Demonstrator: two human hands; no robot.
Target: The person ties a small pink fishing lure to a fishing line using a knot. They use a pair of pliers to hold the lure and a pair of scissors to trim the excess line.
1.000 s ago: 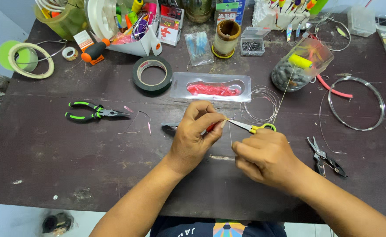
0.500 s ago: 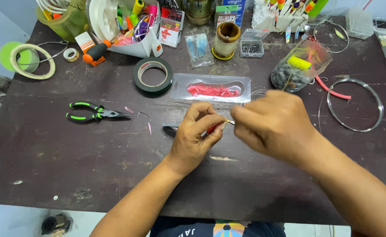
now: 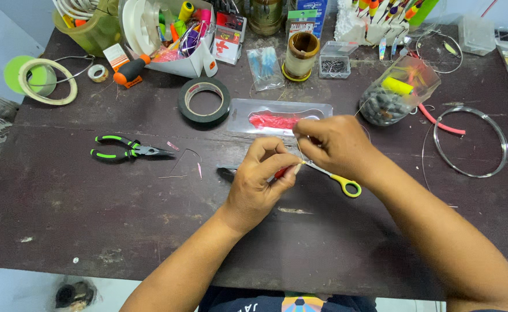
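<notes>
My left hand [image 3: 261, 178] pinches a small red piece [image 3: 281, 171] between thumb and forefinger over the middle of the dark table [image 3: 92, 231]. My right hand [image 3: 333, 145] is closed beside it, fingertips pinching a thin line [image 3: 298, 151] that rises from the red piece. A small pair of scissors with yellow handles [image 3: 341, 182] lies on the table under my right hand. Just behind my hands lies a clear packet of red soft lures [image 3: 277, 118].
Green-handled pliers [image 3: 125, 149] lie to the left, a roll of black tape [image 3: 205, 101] behind them. A clear bag of dark weights [image 3: 398, 95], a coil of line [image 3: 470, 141] and a pink tube [image 3: 438, 122] sit right. Boxes, spools and floats crowd the far edge.
My right hand rose from the near side of the scissors, crossed over them and now pinches the line close to my left hand. The left hand stayed almost still.
</notes>
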